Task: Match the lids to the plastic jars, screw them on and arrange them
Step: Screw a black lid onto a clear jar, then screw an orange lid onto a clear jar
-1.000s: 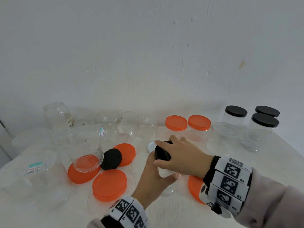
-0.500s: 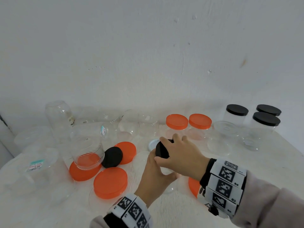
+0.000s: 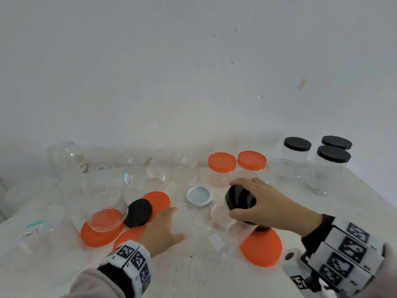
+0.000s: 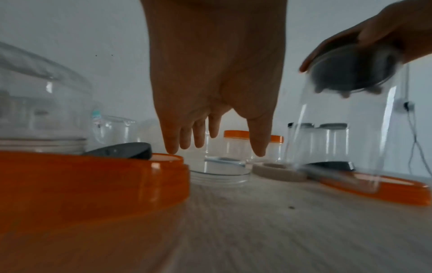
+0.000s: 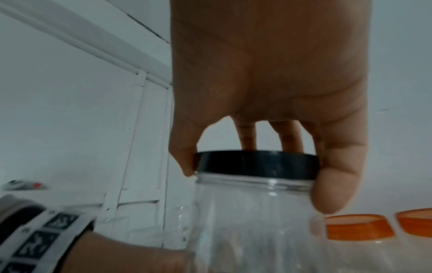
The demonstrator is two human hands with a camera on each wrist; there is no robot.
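My right hand (image 3: 236, 198) grips the black lid (image 3: 242, 201) screwed onto a small clear jar (image 3: 221, 218), which it holds tilted just above the table. In the right wrist view the fingers (image 5: 334, 184) and thumb wrap that lid (image 5: 257, 164) over the jar (image 5: 252, 212). My left hand (image 3: 178, 222) hovers low to the jar's left, fingers straight and holding nothing. In the left wrist view the left hand's fingers (image 4: 171, 146) hang loose above a shallow clear lid (image 4: 222, 171).
A loose black lid (image 3: 138, 212) lies among the orange lids (image 3: 156, 201) (image 3: 101, 233) (image 3: 261, 248), and a pale lid (image 3: 198, 196) lies nearby. Two orange-lidded jars (image 3: 222, 166) and three black-lidded jars (image 3: 297, 147) stand at the back. Open clear jars (image 3: 105, 203) crowd the left.
My left hand has let go of the jar and drawn back to the left. My right hand has carried the lidded jar to the right and tilted it.
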